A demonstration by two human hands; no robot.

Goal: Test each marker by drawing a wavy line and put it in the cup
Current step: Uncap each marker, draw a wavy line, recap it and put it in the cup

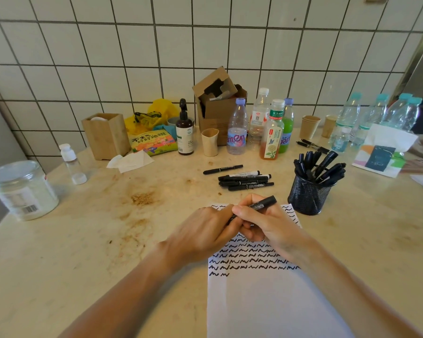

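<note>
— Where's the marker?
— I see both hands meeting over the paper (266,301): right hand (269,223) clamped around the black marker (264,203), left hand (205,228) pinching its lower end.
— And the rest?
— Five markers (244,180) lie near the mesh cup (308,196), which holds others.

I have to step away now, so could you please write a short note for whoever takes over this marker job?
Both hands meet over the top of the paper. The right hand and left hand both grip one black marker; whether the cap is going off or on cannot be told.
Done: many markers stand in the mesh cup, right of the paper; rows of wavy lines fill the sheet's upper part.
Left: the loose markers lying beyond the paper, plus the held one. Test each, then drop it into the cup.
</note>
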